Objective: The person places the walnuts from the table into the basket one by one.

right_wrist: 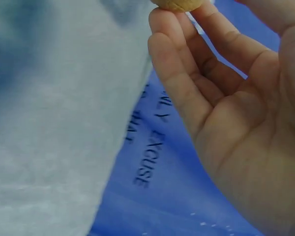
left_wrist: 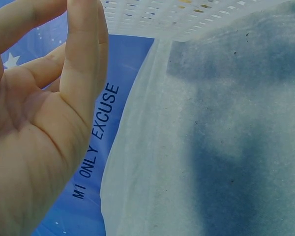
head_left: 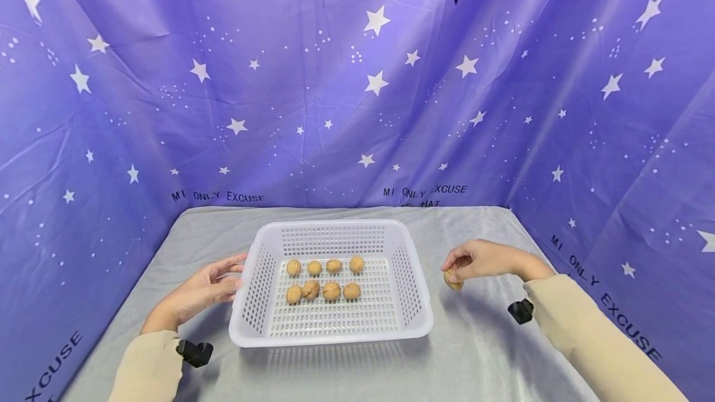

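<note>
A white plastic basket [head_left: 329,339] with perforated walls stands on the grey cloth. Inside it lie several walnuts [head_left: 332,291] in two rows. My left hand [head_left: 195,290] is at the basket's left rim, its fingers extended and apparently touching it; the left wrist view cuts off the fingertips. To the right of the basket, my right hand [head_left: 483,259] pinches a single walnut [head_left: 454,280] between thumb and fingers, low over the cloth. Only the lower part of that walnut [right_wrist: 179,4] shows at the top of the right wrist view.
Grey cloth [head_left: 463,352] covers the table. A purple curtain [head_left: 335,98] with white stars and lettering surrounds the back and both sides. Each wrist carries a small black camera, such as the right camera [head_left: 521,311].
</note>
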The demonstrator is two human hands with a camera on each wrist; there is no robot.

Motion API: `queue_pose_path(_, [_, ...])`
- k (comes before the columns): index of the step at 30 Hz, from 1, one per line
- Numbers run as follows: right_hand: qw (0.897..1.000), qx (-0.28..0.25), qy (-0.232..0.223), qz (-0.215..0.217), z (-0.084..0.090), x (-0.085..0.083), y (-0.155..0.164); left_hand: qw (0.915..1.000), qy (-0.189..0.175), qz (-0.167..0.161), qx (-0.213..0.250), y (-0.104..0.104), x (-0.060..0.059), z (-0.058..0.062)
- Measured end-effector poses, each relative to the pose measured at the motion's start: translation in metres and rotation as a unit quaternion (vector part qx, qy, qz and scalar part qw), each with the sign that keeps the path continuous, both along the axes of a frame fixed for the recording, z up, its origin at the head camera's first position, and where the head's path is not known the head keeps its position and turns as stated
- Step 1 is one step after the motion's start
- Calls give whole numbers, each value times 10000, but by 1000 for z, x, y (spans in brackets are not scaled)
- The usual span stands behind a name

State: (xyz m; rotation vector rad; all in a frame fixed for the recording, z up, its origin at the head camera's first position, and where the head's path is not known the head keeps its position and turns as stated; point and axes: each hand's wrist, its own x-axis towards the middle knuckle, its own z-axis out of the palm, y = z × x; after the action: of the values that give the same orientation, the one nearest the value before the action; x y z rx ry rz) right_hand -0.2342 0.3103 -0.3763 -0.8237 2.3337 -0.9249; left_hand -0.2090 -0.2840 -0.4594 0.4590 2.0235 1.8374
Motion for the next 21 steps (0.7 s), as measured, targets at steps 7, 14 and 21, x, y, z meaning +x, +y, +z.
queue_pose_path(7, [9986, 335, 414, 62, 19, -13, -21, 10000, 6, -49, 34, 0, 0, -1])
queue_pose_path(14, [9971, 445, 550, 265, 21, -27, -62, 10000, 19, -49, 61, 0, 0, -1])
queue_pose_path(21, [9958, 793, 259, 377, 12, -42, -109, 10000, 37, -23, 6, 1, -1, -1])
